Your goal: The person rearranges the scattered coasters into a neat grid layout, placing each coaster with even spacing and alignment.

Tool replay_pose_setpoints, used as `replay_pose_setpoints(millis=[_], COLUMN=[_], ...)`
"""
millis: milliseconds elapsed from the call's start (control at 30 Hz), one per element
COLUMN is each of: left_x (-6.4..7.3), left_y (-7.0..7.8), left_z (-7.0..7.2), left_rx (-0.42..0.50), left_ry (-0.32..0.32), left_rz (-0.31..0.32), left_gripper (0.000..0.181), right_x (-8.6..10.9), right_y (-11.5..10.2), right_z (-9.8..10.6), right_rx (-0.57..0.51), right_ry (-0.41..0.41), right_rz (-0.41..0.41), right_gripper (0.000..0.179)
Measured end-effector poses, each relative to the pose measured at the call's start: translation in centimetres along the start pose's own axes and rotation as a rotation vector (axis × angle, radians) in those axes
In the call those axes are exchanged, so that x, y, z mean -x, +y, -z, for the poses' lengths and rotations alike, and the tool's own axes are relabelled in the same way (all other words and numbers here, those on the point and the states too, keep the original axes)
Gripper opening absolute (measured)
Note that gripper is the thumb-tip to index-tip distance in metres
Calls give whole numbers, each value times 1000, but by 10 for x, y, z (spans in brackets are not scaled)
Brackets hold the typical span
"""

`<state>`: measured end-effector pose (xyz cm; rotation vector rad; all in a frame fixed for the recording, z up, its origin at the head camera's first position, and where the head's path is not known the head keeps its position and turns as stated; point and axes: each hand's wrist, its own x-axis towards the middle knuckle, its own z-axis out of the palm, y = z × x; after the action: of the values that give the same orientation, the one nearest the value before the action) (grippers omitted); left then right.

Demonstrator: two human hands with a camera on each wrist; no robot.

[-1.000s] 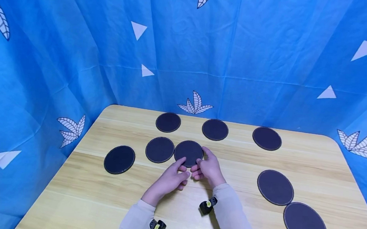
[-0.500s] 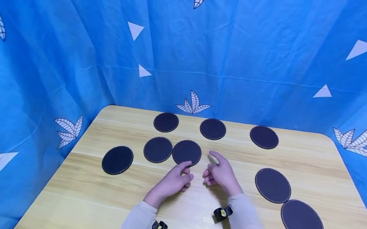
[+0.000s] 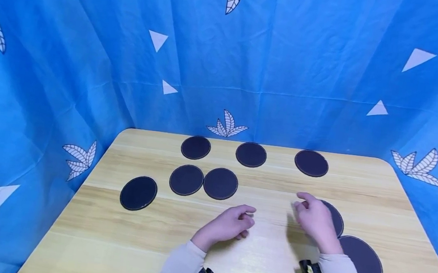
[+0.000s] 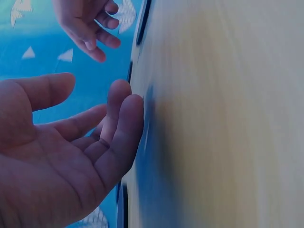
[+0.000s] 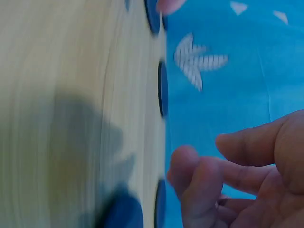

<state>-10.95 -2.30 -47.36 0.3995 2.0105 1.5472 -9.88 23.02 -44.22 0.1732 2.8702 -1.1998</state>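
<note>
Several dark round coasters with stitched rims lie flat on the table. In the head view, two of them touch side by side near the middle: a left coaster and a right coaster. My left hand hovers over bare wood to the right of and nearer than this pair, fingers loosely bent and holding nothing. Farther right, my right hand is above the table and partly covers a coaster; its fingers are relaxed around nothing. A nearer coaster touches that one and is partly behind my right forearm.
Along the back edge lie three separate coasters: a left one, a middle one and a right one. A single coaster lies at the left of the wooden table. A blue curtain hangs behind.
My right hand has left the right coaster of the middle pair and moved right to the right-hand coasters. My left hand has also drawn away from the pair, rightward and nearer.
</note>
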Motion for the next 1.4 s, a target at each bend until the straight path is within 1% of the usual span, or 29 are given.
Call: replay_pose_setpoints(millis=[100,167,233,333,400,500,633,767,933,1033,1133,1233,1267,1333,1400], left_x=[-7,-10,-14,-18,-21,-25,-30,-35,-40,-42,-44,-47,-47,-49,-51], left_y=[7,11,15,21,23,26,29,32,33,32,30,29,28,26,24], left_z=[-16,-28,-39,-55,-64,-74,-85,-92,-95,-94,-92,-89,-88,-85,-83], left_rx=[2,9,16,25,25,29,44,71,129,181,231,290,312,362,406], left_ry=[-35,-58,-79,-113,-133,-145,-151,-145,-129,-117,-76,-10,7,32,42], left_rz=[14,28,41,43,37,33,31,30,41,49,61,80,87,95,102], left_gripper=[48,50,53,57,59,63,68,72,75,75,74,73,73,74,76], right_x=[2,3,6,10,11,12,12,12,12,11,10,10,10,11,13], right_y=[19,31,43,56,61,64,62,59,56,56,55,54,53,53,53], right_z=[18,28,36,43,45,43,40,36,33,32,33,33,32,31,30], right_rx=[140,191,224,265,280,286,280,269,253,242,217,143,96,-38,-163], right_ry=[58,70,53,13,-12,-36,-25,-11,-2,0,7,28,34,30,14], right_rz=[15,-8,-54,-109,-125,-125,-116,-106,-108,-128,-150,-170,-180,-197,-203], right_gripper=[43,46,50,52,52,52,52,52,52,53,54,50,48,42,37])
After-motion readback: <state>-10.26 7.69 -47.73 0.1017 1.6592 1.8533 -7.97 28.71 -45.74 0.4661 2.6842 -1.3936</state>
